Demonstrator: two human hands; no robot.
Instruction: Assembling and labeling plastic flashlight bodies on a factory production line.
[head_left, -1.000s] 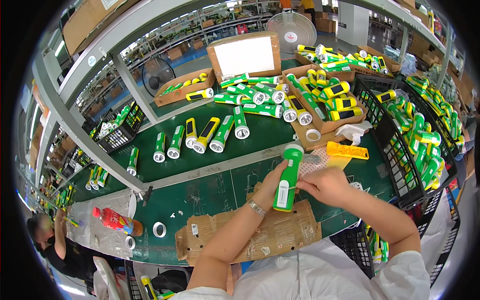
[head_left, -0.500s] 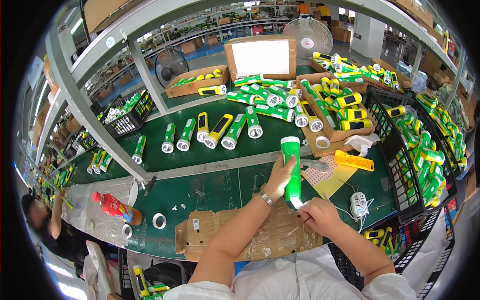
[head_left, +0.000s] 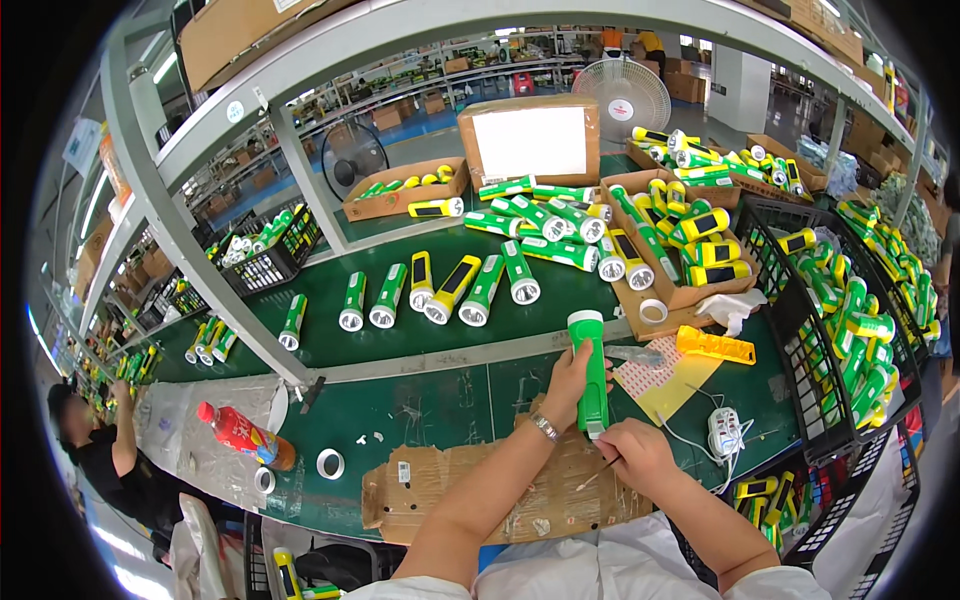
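My left hand (head_left: 568, 388) is wrapped round the body of a green flashlight (head_left: 594, 395), which stands nearly upright with its white-rimmed head at the top. At the flashlight's lower end, a small pale piece (head_left: 596, 431) shows beside the fingertips of my right hand (head_left: 637, 455). The right hand is closed, with a thin stick with a pale tip (head_left: 592, 478) poking out from its fingers toward the lower left. Whether those fingers also grip the pale piece is hard to make out. Beneath both hands lies a flattened piece of brown cardboard (head_left: 440, 488).
Green and yellow flashlights (head_left: 480, 290) stand in a row on the green table, with more in a cardboard box (head_left: 690, 280) and black crates (head_left: 800, 370). A yellow sheet (head_left: 680, 385), orange tray (head_left: 716, 345), power strip (head_left: 724, 432), red-capped bottle (head_left: 245, 437) and tape roll (head_left: 330, 463) lie around.
The whole view has shifted slightly, so things sit lower and further right. At the flashlight's lower end, less of the white piece shows. Both hands keep their holds.
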